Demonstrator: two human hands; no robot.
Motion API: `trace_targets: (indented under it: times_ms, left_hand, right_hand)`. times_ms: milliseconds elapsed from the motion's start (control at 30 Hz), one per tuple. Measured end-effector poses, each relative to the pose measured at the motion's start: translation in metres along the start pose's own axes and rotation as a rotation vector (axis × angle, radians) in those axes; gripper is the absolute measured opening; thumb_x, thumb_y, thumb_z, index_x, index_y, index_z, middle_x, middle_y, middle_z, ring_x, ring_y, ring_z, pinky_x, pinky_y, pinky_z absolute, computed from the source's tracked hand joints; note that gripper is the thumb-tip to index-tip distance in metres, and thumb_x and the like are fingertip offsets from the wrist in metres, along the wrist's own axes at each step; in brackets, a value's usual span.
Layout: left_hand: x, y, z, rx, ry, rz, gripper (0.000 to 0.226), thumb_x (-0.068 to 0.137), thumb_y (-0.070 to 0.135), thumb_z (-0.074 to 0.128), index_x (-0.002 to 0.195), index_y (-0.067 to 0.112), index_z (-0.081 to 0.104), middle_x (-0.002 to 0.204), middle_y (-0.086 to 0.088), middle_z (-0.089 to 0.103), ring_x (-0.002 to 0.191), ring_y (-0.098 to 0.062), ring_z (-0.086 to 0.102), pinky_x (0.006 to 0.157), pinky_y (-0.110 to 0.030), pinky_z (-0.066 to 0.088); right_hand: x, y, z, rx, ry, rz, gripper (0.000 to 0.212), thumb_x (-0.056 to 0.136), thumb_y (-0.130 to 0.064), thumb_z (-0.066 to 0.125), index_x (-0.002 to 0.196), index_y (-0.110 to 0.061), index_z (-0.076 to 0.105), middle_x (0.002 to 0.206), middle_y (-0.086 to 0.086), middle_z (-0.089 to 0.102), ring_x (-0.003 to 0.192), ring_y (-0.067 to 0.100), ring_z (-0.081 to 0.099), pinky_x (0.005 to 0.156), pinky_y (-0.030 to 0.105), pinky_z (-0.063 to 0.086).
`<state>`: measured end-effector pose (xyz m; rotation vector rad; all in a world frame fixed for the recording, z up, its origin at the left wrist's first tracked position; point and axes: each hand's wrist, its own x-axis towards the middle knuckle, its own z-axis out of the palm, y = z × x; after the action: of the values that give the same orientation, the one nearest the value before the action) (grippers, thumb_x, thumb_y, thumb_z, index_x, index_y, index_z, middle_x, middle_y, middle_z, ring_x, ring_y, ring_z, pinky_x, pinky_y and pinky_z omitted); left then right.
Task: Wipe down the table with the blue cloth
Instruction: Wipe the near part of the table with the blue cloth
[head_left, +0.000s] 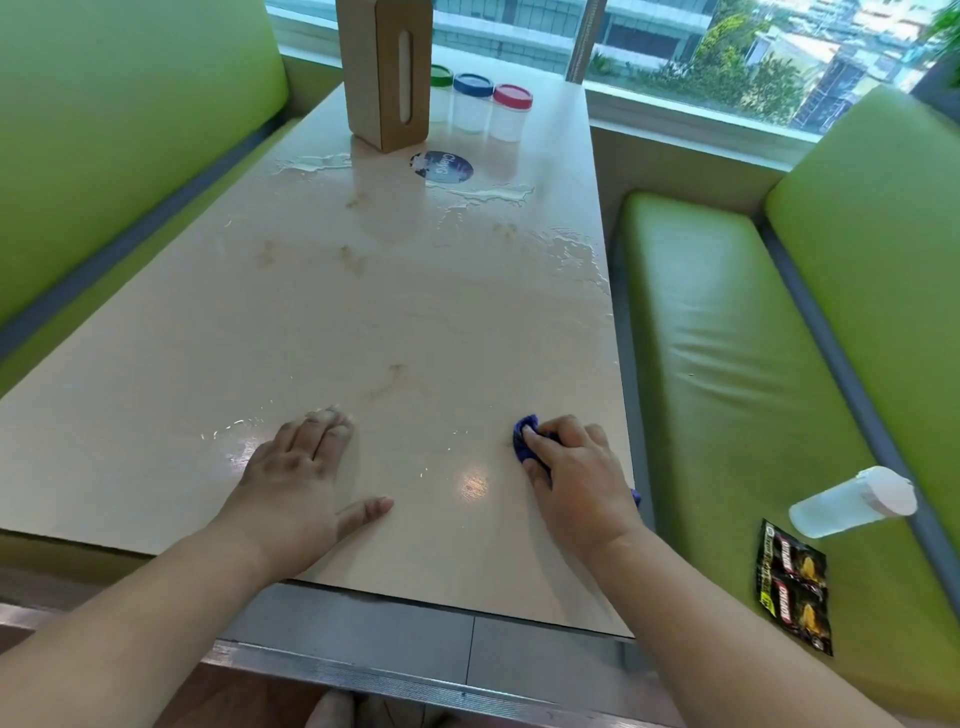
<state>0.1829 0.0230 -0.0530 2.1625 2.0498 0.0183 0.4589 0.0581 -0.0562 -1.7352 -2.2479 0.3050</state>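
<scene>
Fingers (569, 431) of the right hand (576, 483) are curled round the blue cloth (523, 441), which is bunched up and pressed on the counter (363, 322) in the lower right of the frame, near the right edge of the counter. Only a small part of the cloth is seen, in front of the fingertips. The left hand (306, 467) is laid flat on the counter in the lower middle of the frame, with its fingers (332, 431) straight and close together and the thumb spread to the side; nothing is held by it. The two hands are well apart.

Wet patches (488, 195) and some brownish stains (353, 257) are seen on the upper half of the counter. At the upper middle of the frame a tall cardboard box (387, 73) is stood upright. Just beside it, to the right, three clear jars are placed in a row, with a green lid (441, 75), a blue lid (472, 84) and a red lid (512, 96). A round dark sticker (441, 166) is seen flat on the counter below the box.

A green padded bench (727, 338) is seen at the right. On it, in the lower right of the frame, a clear bottle (852, 506) with a white cap is laid on its side, and near it a pair of dark sachets (792, 592) is laid flat.
</scene>
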Motion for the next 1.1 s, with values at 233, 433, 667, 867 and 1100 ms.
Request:
trace_targets:
  times_ms: [233, 433, 667, 867, 1100]
  left_hand:
    - [0.001, -0.005, 0.012, -0.051, 0.009, -0.016, 0.125, 0.049, 0.093, -0.014, 0.147, 0.023, 0.017, 0.156, 0.004, 0.013, 0.144, -0.015, 0.009, 0.115, -0.032, 0.013]
    - [0.001, -0.007, 0.015, -0.064, 0.022, -0.015, 0.123, 0.049, 0.093, -0.012, 0.147, 0.025, 0.016, 0.156, 0.006, 0.010, 0.142, -0.012, 0.005, 0.115, -0.029, 0.009]
    - [0.000, -0.006, 0.013, -0.094, 0.044, -0.018, 0.124, 0.050, 0.094, -0.007, 0.147, 0.023, 0.022, 0.156, 0.004, 0.015, 0.143, -0.013, 0.009, 0.115, -0.030, 0.010]
    - [0.000, -0.005, 0.011, -0.101, 0.036, -0.022, 0.126, 0.047, 0.095, -0.009, 0.147, 0.023, 0.020, 0.157, 0.005, 0.012, 0.144, -0.012, 0.007, 0.115, -0.030, 0.010]
    - [0.001, -0.005, 0.011, -0.095, 0.039, -0.018, 0.126, 0.046, 0.094, -0.011, 0.147, 0.025, 0.018, 0.157, 0.007, 0.010, 0.144, -0.011, 0.005, 0.115, -0.029, 0.009]
  right_hand:
    - [0.011, 0.008, -0.003, 0.015, 0.043, 0.053, 0.031, 0.091, -0.018, 0.055, 0.121, -0.019, 0.064, 0.115, -0.004, 0.056, 0.102, 0.022, 0.043, 0.088, 0.033, 0.044]
    - [0.008, 0.012, -0.003, 0.043, 0.035, -0.021, 0.030, 0.089, -0.013, 0.058, 0.118, -0.018, 0.065, 0.111, -0.005, 0.058, 0.100, 0.025, 0.046, 0.085, 0.037, 0.046]
    - [0.020, 0.008, 0.001, 0.035, -0.025, -0.065, 0.033, 0.091, -0.018, 0.056, 0.122, -0.025, 0.062, 0.115, -0.009, 0.055, 0.100, 0.021, 0.042, 0.087, 0.037, 0.045]
    - [0.023, 0.018, -0.001, 0.009, 0.020, 0.031, 0.031, 0.092, -0.022, 0.054, 0.119, -0.033, 0.064, 0.120, -0.013, 0.049, 0.101, 0.017, 0.038, 0.088, 0.032, 0.043]
    - [0.017, 0.009, -0.002, 0.071, -0.096, -0.035, 0.035, 0.091, -0.016, 0.049, 0.120, -0.030, 0.062, 0.111, -0.016, 0.039, 0.104, 0.011, 0.034, 0.093, 0.019, 0.030]
